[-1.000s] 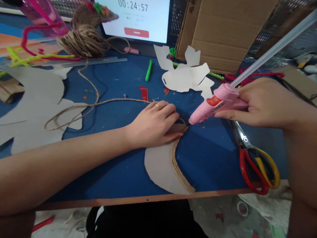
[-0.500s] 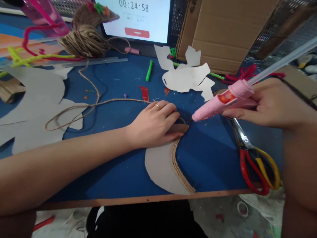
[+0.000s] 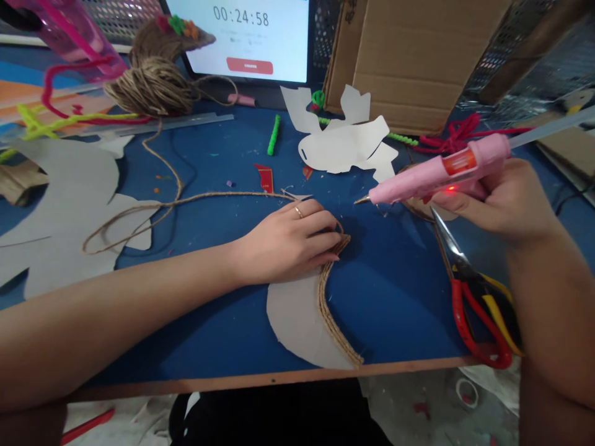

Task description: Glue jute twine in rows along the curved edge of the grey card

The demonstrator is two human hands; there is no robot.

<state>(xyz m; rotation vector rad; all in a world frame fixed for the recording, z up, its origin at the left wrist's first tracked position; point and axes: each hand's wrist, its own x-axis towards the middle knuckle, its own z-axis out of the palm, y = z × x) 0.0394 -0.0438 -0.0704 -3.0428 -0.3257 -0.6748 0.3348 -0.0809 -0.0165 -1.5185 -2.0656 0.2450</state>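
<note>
My left hand (image 3: 297,243) lies over the upper end of a grey crescent-shaped card (image 3: 297,316), fingers curled and pressing the twine (image 3: 223,194) at its edge. Rows of twine (image 3: 328,310) run side by side along the card's inner curve. My right hand (image 3: 515,201) is wrapped round a pink hot glue gun (image 3: 418,179). A small red light glows on the gun, and a clear glue stick (image 3: 553,128) sticks out of its back. Its metal nozzle points left, above the table and apart from the card. What lies under my left palm is hidden.
Scissors (image 3: 478,310) with red and yellow handles lie below my right hand. A twine ball (image 3: 151,87) sits back left, near a large grey card cutout (image 3: 74,204). White paper cutouts (image 3: 339,145), a green pipe cleaner piece (image 3: 274,135), a timer screen (image 3: 246,37) and a cardboard box (image 3: 409,62) stand farther back.
My right hand has drawn the glue gun back to the right, away from the twine end. My left hand stays pressed on the card; its fingers have shifted slightly. The view has moved a little.
</note>
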